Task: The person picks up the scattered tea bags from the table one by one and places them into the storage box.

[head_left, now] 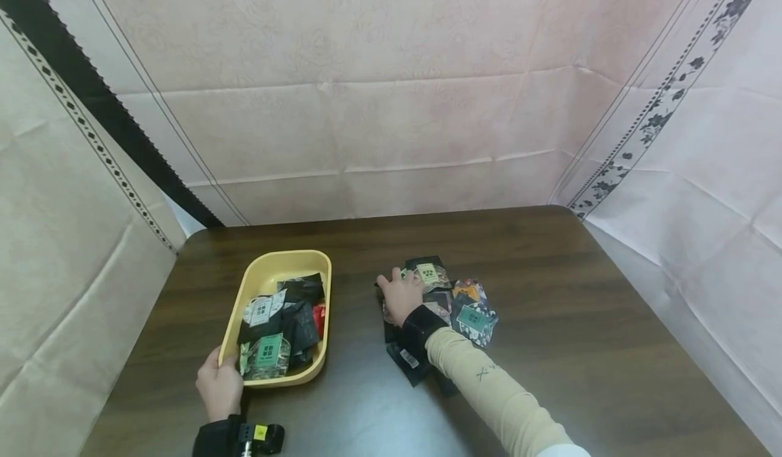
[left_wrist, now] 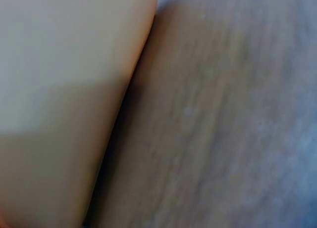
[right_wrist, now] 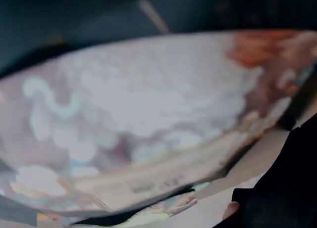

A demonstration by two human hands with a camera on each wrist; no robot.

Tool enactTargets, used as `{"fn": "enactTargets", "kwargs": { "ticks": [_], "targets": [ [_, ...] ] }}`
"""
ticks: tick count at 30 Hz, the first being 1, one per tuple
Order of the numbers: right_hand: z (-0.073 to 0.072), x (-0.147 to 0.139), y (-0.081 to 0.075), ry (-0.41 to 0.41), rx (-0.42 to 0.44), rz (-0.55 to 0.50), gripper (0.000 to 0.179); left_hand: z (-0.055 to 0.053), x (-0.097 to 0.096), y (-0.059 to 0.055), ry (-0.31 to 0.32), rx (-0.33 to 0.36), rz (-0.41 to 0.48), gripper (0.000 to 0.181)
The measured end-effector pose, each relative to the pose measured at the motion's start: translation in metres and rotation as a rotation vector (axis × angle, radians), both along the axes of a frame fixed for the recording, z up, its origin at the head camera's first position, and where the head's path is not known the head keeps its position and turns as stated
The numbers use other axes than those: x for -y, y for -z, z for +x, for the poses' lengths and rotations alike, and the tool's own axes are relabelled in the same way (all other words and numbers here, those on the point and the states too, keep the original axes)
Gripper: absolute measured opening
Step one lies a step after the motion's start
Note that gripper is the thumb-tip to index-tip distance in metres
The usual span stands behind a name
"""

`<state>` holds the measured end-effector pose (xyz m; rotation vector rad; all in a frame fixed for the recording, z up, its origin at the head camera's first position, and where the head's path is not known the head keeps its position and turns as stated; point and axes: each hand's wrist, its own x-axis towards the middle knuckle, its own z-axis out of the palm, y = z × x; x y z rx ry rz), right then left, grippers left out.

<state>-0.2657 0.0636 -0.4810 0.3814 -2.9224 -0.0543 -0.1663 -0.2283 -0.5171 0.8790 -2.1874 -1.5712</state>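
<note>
My left hand (head_left: 220, 386) grips the near left corner of a yellow plastic tray (head_left: 269, 275), thumb at the rim. Several small packets lie in that tray, among them a green-labelled packet (head_left: 267, 355) and a white-labelled packet (head_left: 264, 310). The tray's outer wall (left_wrist: 59, 65) fills the left of the left wrist view. Over a loose pile of packets to the right, my right hand (head_left: 403, 299) rests with its fingers spread on the left side. A pale printed packet (right_wrist: 143, 99), blurred, sits close before the right wrist camera. My right wrist hides part of the pile.
A patterned packet with a green label (head_left: 473, 317) and a dark packet (head_left: 408, 363) lie at the pile's right and near sides. All stand on a dark wooden table (head_left: 580, 348). Pale patterned cloth (head_left: 379, 124) hangs behind the far edge and at both sides.
</note>
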Motion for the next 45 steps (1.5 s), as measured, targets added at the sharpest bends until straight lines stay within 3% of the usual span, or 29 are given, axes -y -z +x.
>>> {"fn": "enactTargets", "kwargs": {
  "ticks": [1,4,8,12,18,21,25,30,33,39,45],
  "targets": [
    [0.0,0.001,-0.002,-0.011,-0.012,0.0,0.051,0.001,-0.001,-0.004,-0.001,0.001,0.001,0.04],
    [0.002,0.004,-0.009,-0.039,-0.023,0.004,0.052,-0.001,0.0,0.002,-0.01,-0.003,-0.003,0.04],
    [-0.001,0.006,-0.015,-0.034,-0.013,0.008,0.038,0.003,-0.003,-0.002,0.001,-0.033,0.011,0.04],
    [0.0,0.016,-0.025,-0.056,-0.018,0.002,0.04,0.012,-0.013,-0.023,0.004,-0.036,0.041,0.041],
    [0.022,0.066,-0.052,-0.248,-0.152,-0.003,0.042,0.016,-0.012,-0.028,0.037,-0.052,0.046,0.041],
    [0.034,0.092,-0.059,-0.339,-0.19,-0.001,0.034,0.016,-0.011,-0.029,0.04,-0.04,0.035,0.041],
    [0.046,0.119,-0.059,-0.447,-0.165,-0.019,0.034,0.015,-0.013,-0.029,0.024,-0.018,0.023,0.04],
    [0.056,0.131,-0.057,-0.56,-0.021,-0.024,0.063,0.015,-0.013,-0.028,0.018,-0.057,0.022,0.039],
    [0.057,0.126,-0.057,-0.558,0.029,-0.03,0.072,0.015,-0.013,-0.028,0.025,-0.075,0.033,0.038],
    [0.05,0.105,-0.051,-0.525,-0.003,-0.045,0.072,0.015,-0.013,-0.028,0.017,-0.046,0.082,0.04],
    [0.023,0.053,-0.03,-0.41,0.018,-0.105,0.072,0.015,-0.014,-0.028,0.029,-0.055,0.068,0.04]
  ]
}}
